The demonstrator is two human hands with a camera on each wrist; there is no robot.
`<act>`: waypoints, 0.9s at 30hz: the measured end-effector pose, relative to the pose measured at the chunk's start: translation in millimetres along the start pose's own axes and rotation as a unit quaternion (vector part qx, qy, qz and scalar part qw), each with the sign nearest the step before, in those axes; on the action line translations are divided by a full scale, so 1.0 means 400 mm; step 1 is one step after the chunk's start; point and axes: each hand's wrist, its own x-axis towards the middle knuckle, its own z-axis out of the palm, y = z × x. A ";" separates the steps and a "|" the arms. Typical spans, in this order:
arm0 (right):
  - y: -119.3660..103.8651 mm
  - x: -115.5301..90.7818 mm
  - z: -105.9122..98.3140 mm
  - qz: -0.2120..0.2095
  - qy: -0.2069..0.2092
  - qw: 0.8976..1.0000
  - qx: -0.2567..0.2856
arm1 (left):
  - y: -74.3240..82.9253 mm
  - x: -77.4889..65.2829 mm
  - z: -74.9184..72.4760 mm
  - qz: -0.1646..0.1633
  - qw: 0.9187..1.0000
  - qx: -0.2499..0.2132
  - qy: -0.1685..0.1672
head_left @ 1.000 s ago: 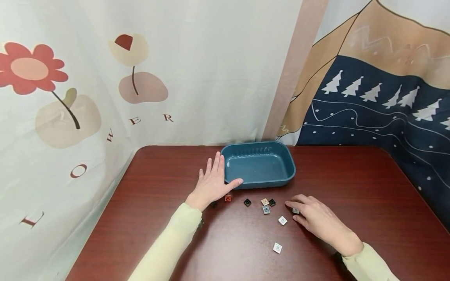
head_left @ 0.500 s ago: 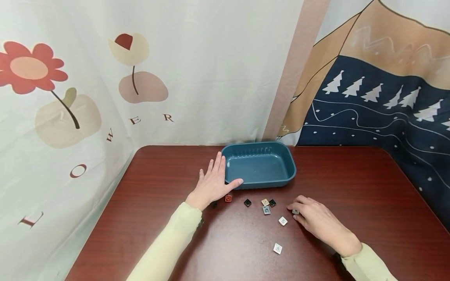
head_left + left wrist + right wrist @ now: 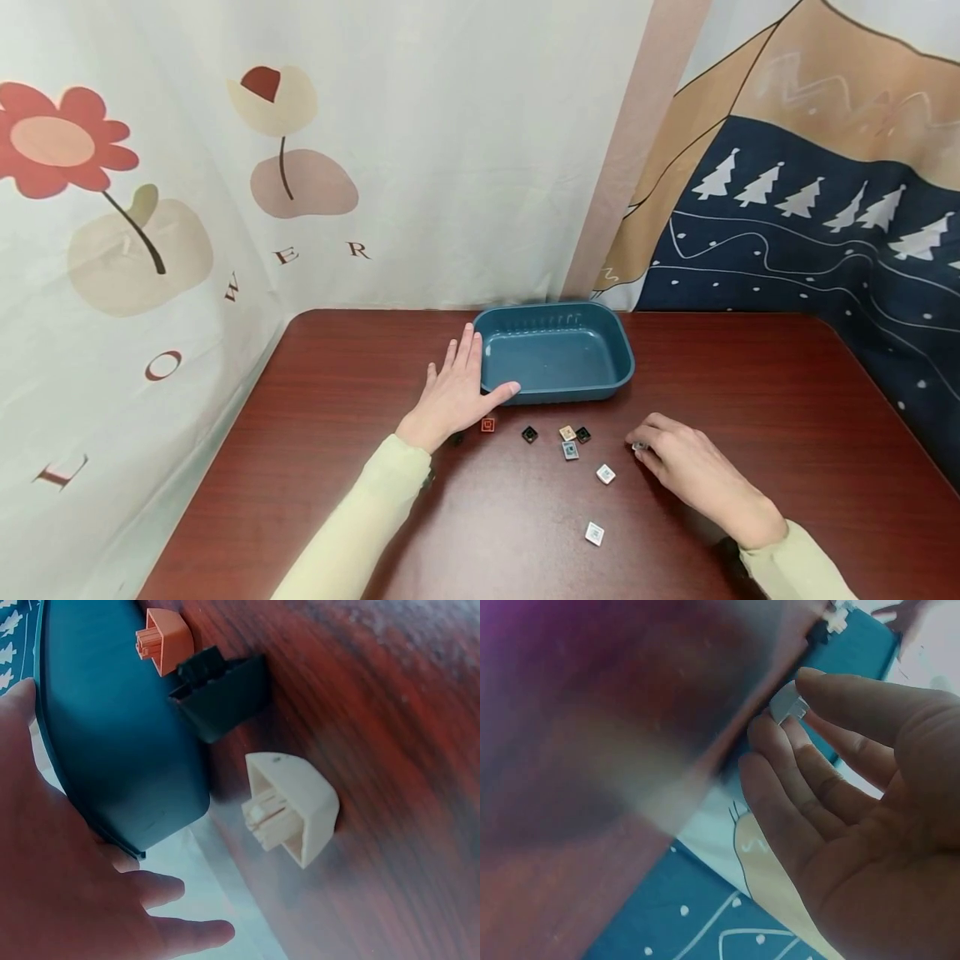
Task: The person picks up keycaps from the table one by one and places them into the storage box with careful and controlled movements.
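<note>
In the head view my left hand (image 3: 448,398) lies with straight fingers against the left rim of a blue plastic basin (image 3: 558,395), its thumb over the front edge. My right hand (image 3: 688,467) pinches a pale grey keycap (image 3: 786,703) between thumb and fingertips, right of the basin's front. Loose keycaps lie before the basin: an orange keycap (image 3: 488,425), a black keycap (image 3: 529,434), a beige keycap (image 3: 567,432) touching or near another black one, a blue-grey keycap (image 3: 570,450) and a white keycap (image 3: 605,473). One dark keycap is partly hidden by my left wrist.
Another white keycap (image 3: 594,533) lies nearer the front of the reddish-brown table (image 3: 750,375). Behind the table hang printed curtains (image 3: 450,167), close to the basin's back. In the left wrist view a cream keycap (image 3: 292,806) shows its stem.
My right hand has closed its fingertips on the pale grey keycap and shifted slightly right with it. My left hand stays at the basin.
</note>
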 end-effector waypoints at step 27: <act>-0.018 0.047 -0.086 -0.014 0.158 0.987 0.006 | -0.001 -0.001 0.006 0.006 1.000 -0.015 0.003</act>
